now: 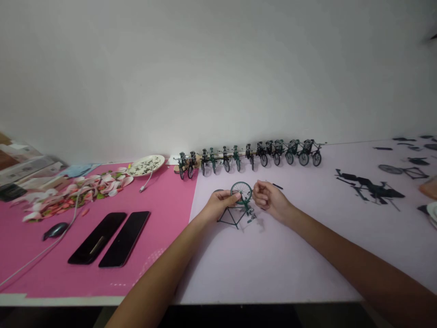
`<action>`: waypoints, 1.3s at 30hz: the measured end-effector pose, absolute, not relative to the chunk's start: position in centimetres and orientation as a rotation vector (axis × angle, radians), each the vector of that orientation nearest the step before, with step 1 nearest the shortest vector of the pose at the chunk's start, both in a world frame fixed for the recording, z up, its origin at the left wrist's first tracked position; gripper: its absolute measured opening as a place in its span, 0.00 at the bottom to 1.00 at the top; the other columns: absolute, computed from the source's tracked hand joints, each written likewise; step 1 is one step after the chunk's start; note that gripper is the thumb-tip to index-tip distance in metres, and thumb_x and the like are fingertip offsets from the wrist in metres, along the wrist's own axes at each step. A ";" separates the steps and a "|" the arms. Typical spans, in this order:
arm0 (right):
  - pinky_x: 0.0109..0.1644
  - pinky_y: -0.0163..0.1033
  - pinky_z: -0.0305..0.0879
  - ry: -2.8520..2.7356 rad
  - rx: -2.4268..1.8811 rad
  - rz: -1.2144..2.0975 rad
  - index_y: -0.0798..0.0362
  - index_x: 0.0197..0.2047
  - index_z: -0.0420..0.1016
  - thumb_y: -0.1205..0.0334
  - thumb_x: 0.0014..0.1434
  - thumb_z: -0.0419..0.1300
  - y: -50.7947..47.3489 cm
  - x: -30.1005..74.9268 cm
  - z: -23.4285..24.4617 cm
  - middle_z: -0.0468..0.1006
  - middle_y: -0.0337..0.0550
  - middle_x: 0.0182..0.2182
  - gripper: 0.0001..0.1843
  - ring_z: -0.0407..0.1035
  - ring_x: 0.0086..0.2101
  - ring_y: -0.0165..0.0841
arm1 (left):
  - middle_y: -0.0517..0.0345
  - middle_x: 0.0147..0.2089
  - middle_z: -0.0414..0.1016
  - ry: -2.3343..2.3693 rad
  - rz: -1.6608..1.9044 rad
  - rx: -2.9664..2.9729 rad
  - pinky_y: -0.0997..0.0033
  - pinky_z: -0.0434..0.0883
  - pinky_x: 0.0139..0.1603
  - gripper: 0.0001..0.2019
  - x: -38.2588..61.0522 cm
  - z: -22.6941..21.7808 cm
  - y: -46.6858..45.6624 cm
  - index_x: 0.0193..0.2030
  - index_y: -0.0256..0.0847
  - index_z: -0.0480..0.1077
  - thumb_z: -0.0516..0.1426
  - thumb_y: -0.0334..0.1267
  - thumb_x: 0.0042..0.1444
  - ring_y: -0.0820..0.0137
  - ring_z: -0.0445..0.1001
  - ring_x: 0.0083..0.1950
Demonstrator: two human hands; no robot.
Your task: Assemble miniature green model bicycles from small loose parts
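Over the pale lilac part of the table, my left hand [223, 200] pinches a small model bicycle [235, 216] near its raised green spoked wheel. The dark green frame hangs below the fingers, with the handlebar end toward the right. Just right of that wheel is my right hand [268, 198], its fingers curled in toward the palm. Whatever the curled fingers may hold is hidden or too small to make out. Behind the right hand lies a thin dark rod [277, 186] on the table.
A row of finished-looking model bicycles [262, 155] lines the wall. Dark bicycle parts [375, 189] lie at the right. Leftward, the pink mat [167, 209] carries two black phones [111, 239], a computer mouse [55, 231], a white cable, petal-like pieces [78, 193] and a plate [159, 159].
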State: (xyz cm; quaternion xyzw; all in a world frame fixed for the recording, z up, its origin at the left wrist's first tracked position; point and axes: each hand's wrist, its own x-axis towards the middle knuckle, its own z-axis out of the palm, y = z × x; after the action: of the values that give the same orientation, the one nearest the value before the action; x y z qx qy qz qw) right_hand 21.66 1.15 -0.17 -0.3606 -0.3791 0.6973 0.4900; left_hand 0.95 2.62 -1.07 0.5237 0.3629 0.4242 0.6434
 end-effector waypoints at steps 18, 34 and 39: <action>0.23 0.35 0.45 -1.231 -1.203 1.180 0.53 0.31 0.77 0.45 0.55 0.65 2.2 22.8 -0.6 0.70 0.37 0.22 0.18 0.52 0.19 0.26 | 0.56 0.33 0.77 0.950 1.196 0.958 0.75 0.68 0.35 0.27 0.0 0.1 3.0 0.35 0.35 0.79 0.77 0.53 0.34 0.76 0.71 0.32; 0.45 0.47 0.63 -2.207 -1.488 0.423 0.49 0.36 0.79 0.61 0.67 0.56 1.7 24.3 -0.9 0.79 0.50 0.41 0.12 0.70 0.45 0.45 | 0.60 0.31 0.72 0.977 1.347 0.916 0.77 0.62 0.27 0.26 -0.3 -1.6 4.5 0.33 0.34 0.77 0.76 0.54 0.36 0.79 0.65 0.28; 0.42 0.44 0.62 -2.268 -1.544 0.338 0.50 0.34 0.75 0.64 0.70 0.51 1.9 24.4 -1.6 0.78 0.50 0.40 0.14 0.70 0.44 0.43 | 0.59 0.30 0.72 1.006 1.361 0.924 0.76 0.63 0.28 0.27 -0.4 -1.8 4.7 0.32 0.34 0.77 0.76 0.55 0.35 0.78 0.66 0.28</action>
State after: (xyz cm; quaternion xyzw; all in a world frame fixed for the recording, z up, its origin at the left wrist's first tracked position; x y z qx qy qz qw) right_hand 24.38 1.92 -1.57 -0.5486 -0.8059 0.1199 0.1876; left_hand -0.37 4.68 -1.84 0.3935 0.4286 0.5800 0.5701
